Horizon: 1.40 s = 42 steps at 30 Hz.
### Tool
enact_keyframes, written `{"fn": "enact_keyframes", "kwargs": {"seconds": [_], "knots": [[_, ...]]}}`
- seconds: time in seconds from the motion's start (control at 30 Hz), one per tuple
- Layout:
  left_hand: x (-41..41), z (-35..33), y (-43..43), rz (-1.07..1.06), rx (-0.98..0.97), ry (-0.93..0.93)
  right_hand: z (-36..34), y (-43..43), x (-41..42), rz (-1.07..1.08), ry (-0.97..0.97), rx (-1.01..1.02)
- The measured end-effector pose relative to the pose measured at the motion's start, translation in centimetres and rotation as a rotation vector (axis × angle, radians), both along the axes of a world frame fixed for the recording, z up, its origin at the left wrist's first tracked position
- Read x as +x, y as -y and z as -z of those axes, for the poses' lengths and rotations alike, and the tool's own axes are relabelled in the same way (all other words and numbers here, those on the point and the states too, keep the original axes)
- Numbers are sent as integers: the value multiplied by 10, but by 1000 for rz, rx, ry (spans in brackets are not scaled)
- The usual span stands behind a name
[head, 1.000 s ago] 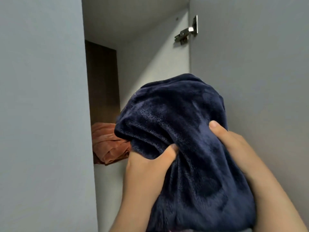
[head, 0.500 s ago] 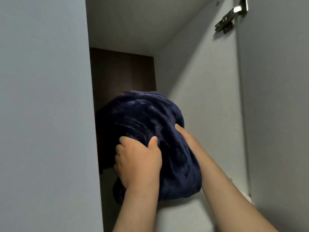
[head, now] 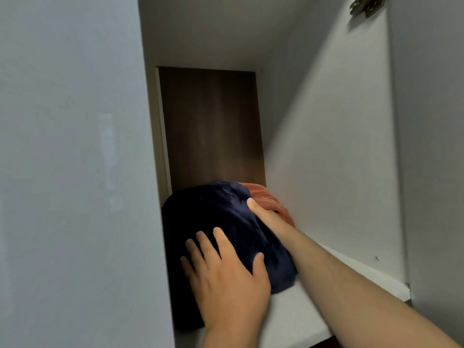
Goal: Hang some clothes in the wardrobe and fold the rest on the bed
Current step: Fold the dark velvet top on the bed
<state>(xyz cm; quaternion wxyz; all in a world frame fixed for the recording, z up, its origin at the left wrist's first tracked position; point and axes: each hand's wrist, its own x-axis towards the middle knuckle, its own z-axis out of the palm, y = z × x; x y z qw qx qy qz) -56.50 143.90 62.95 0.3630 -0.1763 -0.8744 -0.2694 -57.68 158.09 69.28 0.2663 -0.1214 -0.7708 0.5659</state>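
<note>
Both arms reach up into a high wardrobe compartment, and a bundled navy fleece blanket (head: pixel 226 222) sits on the white shelf (head: pixel 296 322) there, pushed toward the left side wall. The left hand (head: pixel 226 280) lies flat on the near face of the bundle, fingers straight and spread, thumb out to the right, palm pressing the plush fabric without curling round any of it. The right hand (head: pixel 261 212) is farther in, beyond the left hand and a little to its right, laid along the right flank of the bundle; only the thumb and the edge of the hand show, the thumb lying straight along the fabric, and the fingers are hidden behind the blanket, so I cannot tell whether they curl round anything. Just beyond the right hand, touching the navy bundle on its far right, an orange-pink cloth (head: pixel 266 197) peeks out, wedged between the blanket and the right inner wall. Behind both cloths stands the dark wood-grain back panel (head: pixel 211 121) of the compartment. Above and to the right of the hands, at the top corner of the open door (head: pixel 431 146), a metal hinge (head: pixel 365 6) is partly in view.
</note>
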Motion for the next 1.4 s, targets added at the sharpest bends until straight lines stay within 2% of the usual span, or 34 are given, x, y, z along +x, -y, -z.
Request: {"fn": "enact_keyframes", "kwargs": {"seconds": [0.1, 0.2, 0.3, 0.37, 0.43, 0.53, 0.7, 0.83, 0.9, 1.1, 1.23, 1.4], "knots": [[-7, 19, 3, -6, -68, -21, 15, -16, 19, -120, 59, 11], [-5, 31, 9, 34, -117, -38, 37, -33, 40, -338, 166, 56], [-7, 41, 9, 35, -166, 102, 48, -22, 36, -460, 145, 44], [-9, 35, 6, 0, -124, 138, 52, -7, 16, -367, 127, 80], [-9, 20, 3, 4, -56, 261, 54, -4, -1, -289, 78, 118], [-16, 11, 1, 43, 199, 385, 59, 3, -8, -275, 32, 152], [-29, 8, 6, -24, 531, 399, 77, 6, -8, -121, -64, 303], [-29, 7, 5, -73, 518, 390, 79, 7, -4, -87, -102, 542], [-38, 7, 2, -89, 507, 399, 80, 9, -8, -116, -110, 567], [-62, 3, -12, -69, 558, 416, 77, 5, -27, -137, -120, 538], [-85, 2, -20, -51, 627, 417, 78, 0, -43, -146, -144, 421], [-109, -1, -37, -109, 622, 439, 78, -12, -66, -164, -111, 384]]}}
